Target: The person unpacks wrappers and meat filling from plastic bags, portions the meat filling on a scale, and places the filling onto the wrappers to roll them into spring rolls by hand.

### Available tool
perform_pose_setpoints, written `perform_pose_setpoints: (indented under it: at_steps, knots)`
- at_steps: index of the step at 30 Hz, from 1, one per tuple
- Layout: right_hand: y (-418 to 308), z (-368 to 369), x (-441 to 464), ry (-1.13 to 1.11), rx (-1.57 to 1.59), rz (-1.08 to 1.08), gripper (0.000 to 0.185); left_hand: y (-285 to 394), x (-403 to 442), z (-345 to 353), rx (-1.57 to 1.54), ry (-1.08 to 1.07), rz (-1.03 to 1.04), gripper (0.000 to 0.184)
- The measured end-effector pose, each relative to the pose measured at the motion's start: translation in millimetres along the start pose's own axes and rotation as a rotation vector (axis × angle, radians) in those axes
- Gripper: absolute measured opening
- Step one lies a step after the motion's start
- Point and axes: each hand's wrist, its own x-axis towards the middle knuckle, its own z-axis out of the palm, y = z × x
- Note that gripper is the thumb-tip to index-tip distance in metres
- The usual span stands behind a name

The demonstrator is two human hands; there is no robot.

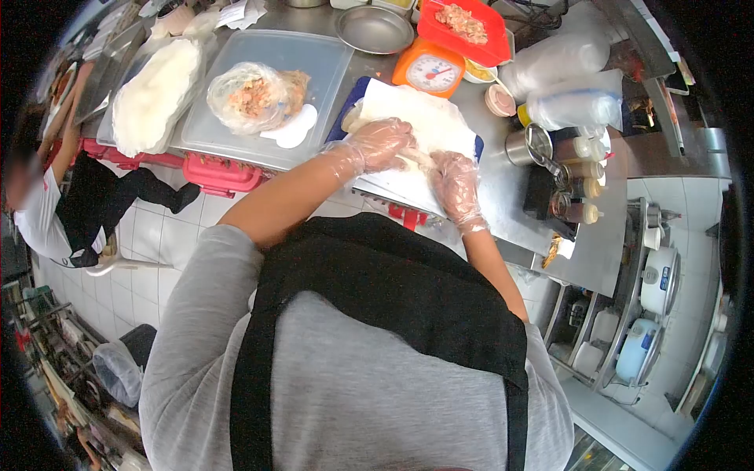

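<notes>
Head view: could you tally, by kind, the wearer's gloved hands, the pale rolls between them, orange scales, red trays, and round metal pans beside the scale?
Gloved hands: 2 (left hand, right hand)
Pale roll: 1
Orange scale: 1
Red tray: 1
Round metal pan: 1
Total: 6

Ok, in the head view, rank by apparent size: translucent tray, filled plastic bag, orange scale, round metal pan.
1. Translucent tray
2. Filled plastic bag
3. Orange scale and round metal pan: too alike to rank
</notes>
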Motion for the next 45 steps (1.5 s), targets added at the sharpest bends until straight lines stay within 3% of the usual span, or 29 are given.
perform_pose_setpoints:
  at_steps: [3,9,16,22,28,32,35,39,40,45]
  knots:
    - [0.0,-9.8,-2.6,0.038,0.051,0.003,0.03,-18.8,-3.5,11.5,-0.043,0.127,0.135,0.043]
    - [2.9,-19.1,-6.6,-0.02,0.038,0.058,0.031,-13.1,-9.1,5.0,-0.058,0.102,0.007,0.041]
    - [-3.3,1.2,6.8,-0.019,0.071,-0.018,0.032,0.2,6.9,15.7,0.009,0.136,0.052,0.033]
    - [-22.1,6.4,17.2,-0.08,0.043,0.027,0.032,0.7,12.7,15.9,0.018,0.033,-0.067,0.031]
    - [-6.5,-15.0,2.9,-0.061,0.121,0.082,0.03,-18.0,-6.5,-0.4,-0.014,0.11,-0.048,0.03]
    - [-35.7,-12.1,30.0,-0.255,-0.061,0.076,0.026,4.5,14.8,6.0,0.078,-0.002,-0.031,0.028]
    - [-15.7,-5.7,19.4,-0.015,0.085,-0.019,0.026,-2.4,5.0,2.4,-0.054,0.043,-0.043,0.027]
    - [-17.2,-32.9,16.0,-0.175,0.092,0.039,0.023,-1.2,1.3,-3.3,-0.042,-0.001,-0.027,0.034]
    - [-16.5,-23.2,23.6,-0.267,-0.035,0.094,0.021,4.6,7.8,-3.4,-0.016,-0.023,-0.01,0.035]
    - [-4.1,-15.5,27.9,-0.218,0.051,0.079,0.022,-4.5,14.2,-6.5,-0.026,-0.063,-0.02,0.034]
